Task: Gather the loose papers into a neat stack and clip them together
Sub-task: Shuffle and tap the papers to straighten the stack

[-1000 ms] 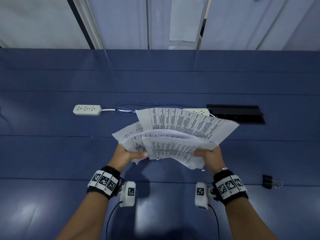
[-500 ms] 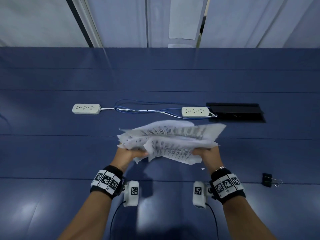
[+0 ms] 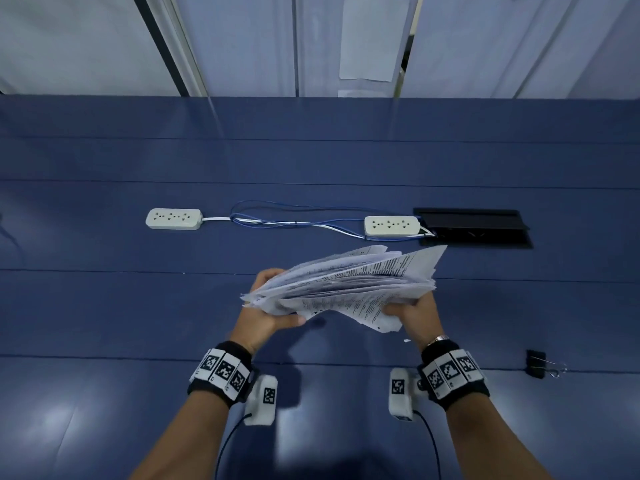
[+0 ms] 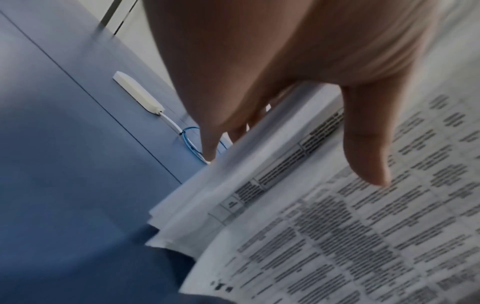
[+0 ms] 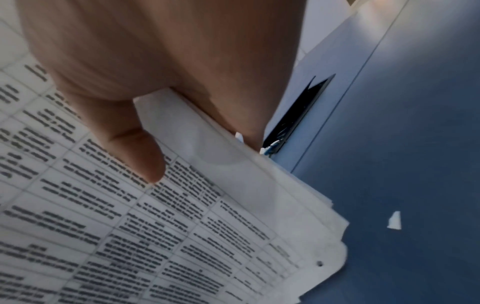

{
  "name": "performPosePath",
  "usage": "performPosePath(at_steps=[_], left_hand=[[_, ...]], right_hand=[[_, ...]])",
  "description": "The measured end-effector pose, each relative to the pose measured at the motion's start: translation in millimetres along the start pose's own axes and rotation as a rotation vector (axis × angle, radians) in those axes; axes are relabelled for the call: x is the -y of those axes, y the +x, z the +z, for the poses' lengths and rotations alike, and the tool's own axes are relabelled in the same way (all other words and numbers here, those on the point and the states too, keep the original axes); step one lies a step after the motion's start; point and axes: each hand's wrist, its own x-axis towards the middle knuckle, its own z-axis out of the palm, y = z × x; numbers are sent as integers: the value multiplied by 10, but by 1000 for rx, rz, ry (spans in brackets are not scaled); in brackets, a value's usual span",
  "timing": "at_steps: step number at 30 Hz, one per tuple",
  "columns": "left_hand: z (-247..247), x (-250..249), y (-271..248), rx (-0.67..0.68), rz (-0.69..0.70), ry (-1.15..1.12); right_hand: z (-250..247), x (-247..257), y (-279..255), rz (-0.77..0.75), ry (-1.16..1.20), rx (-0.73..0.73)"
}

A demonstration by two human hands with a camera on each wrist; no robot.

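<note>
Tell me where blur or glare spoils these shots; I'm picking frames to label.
Head view: sharp, though pale glare patches sit on the near table. Left wrist view: the papers and left hand are smeared, print unreadable. Right wrist view: the right hand is also soft, text blurred.

— What lay beyond the blue table (image 3: 104, 306)?
— Pale wall panels (image 3: 242, 43) with a dark upright strip (image 3: 156, 43), and a white sheet (image 3: 374, 36) hung there.
— And the light?
— Soft glare fell on the table's near edge.
</note>
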Motion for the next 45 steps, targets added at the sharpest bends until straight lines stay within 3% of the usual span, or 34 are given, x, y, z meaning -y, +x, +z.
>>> performPosePath(at_steps=[2, 6, 10, 13, 15, 19, 22, 26, 30, 32, 37, 42, 45], left_hand=[[58, -69, 17, -25, 6, -55], [71, -257, 54, -32, 17, -127], [-33, -140, 65, 9, -49, -70], [-12, -181, 49, 43, -56, -44], [24, -231, 60, 66, -37, -67], [12, -182, 127, 10, -45, -133], [-13, -87, 131, -21, -59, -41], [88, -53, 108, -52, -78, -25], [113, -124, 146, -97, -29, -92], [54, -124, 157, -96, -28, -95], [114, -144, 158, -53, -28, -13], [219, -352, 138, -134, -2, -94], [216, -390, 131, -157, -16, -148]], right_hand=[[53, 37, -1, -66, 19, 28], [27, 54, 38, -99, 165, -78], [-29, 30, 56, -77, 94, 42], [-39, 19, 100, -29, -102, 130], [-22, 47, 85, -10, -67, 141], [-15, 53, 75, 38, 125, 80], [-45, -14, 90, 58, 143, 62], [14, -31, 73, 1, 122, 1], [35, 6, 67, -13, 298, -69], [-20, -9, 84, -27, 279, -82], [11, 11, 82, -118, -37, 6], [102, 51, 84, -95, 143, -103], [95, 57, 99, -48, 180, -88]])
